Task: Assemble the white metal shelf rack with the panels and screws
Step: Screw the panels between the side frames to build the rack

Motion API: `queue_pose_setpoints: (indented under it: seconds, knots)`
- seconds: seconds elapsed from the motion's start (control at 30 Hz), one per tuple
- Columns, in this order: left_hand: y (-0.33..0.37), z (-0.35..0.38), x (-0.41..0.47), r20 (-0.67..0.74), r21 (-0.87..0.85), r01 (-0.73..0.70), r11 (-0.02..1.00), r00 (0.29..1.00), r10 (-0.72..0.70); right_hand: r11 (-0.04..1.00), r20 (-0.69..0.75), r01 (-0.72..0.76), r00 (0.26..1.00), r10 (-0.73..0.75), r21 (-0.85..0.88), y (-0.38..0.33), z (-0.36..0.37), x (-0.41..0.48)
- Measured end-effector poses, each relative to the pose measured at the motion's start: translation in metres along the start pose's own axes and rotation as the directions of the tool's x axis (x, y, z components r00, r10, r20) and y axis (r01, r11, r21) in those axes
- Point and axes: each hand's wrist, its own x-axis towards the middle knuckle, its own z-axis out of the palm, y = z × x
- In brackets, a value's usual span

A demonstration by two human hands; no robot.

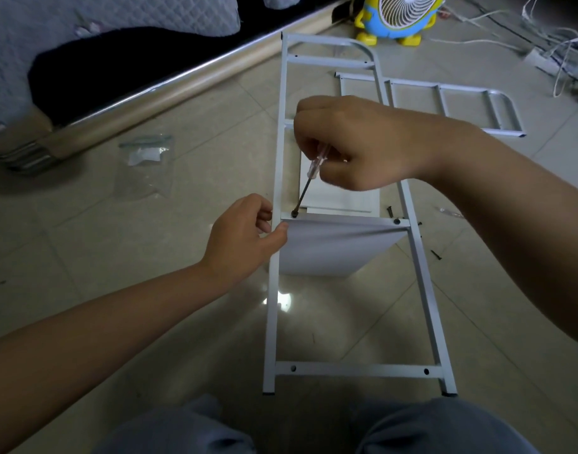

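The tiled floor [183, 306] carries everything, with a bed [84, 44] along its far left edge. A white frame [356, 370] lies flat on the floor, running away from the person's knees. A second frame [412, 82] lies apart, to the far right. A white panel [333, 247] stands under the near frame's middle crossbar, its top edge against the bar. A yellow and blue fan [399, 14] stands past the frame's far end, with cables [556, 44] to its right.

The right hand [356, 142] has its fingers curled round a clear-handled screwdriver [310, 175], tilted, its tip in a screw [294, 213] at the crossbar's left end. The left hand [242, 237] pinches the frame's left rail at that joint, thumb touching the panel's corner. A plastic bag [147, 158] lies to the left. Another screw [396, 221] sits in the bar's right end, and loose screws [436, 254] lie just beside the right rail.
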Motion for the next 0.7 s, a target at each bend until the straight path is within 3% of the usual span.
queue_pose_setpoints:
  seconds: [0.17, 0.3, 0.43, 0.57, 0.7]
  knots:
    - [0.001, 0.0, 0.001, -0.001, -0.01, 0.017, 1.0, 1.0, -0.017, 0.994, -0.085, 0.018, 0.996, -0.009, 0.111, 0.007, -0.004, 0.0]
    - [0.0, 0.001, 0.001, 0.003, -0.018, 0.018, 1.0, 1.0, -0.018, 0.984, -0.073, -0.026, 0.997, 0.039, 0.177, 0.005, -0.008, -0.005]
    - [-0.001, 0.001, 0.001, 0.005, -0.034, 0.022, 0.999, 1.0, -0.022, 0.995, -0.048, -0.047, 0.998, 0.051, 0.087, 0.007, -0.01, -0.004]
    - [-0.002, 0.002, 0.001, -0.021, -0.045, 0.025, 0.999, 0.999, -0.026, 0.995, -0.201, 0.01, 0.979, -0.029, -0.094, -0.003, -0.003, 0.007]
    - [-0.001, 0.002, -0.004, -0.005, -0.043, 0.01, 0.999, 1.0, -0.01, 0.985, -0.254, -0.056, 0.967, 0.012, -0.166, -0.004, 0.004, 0.014]
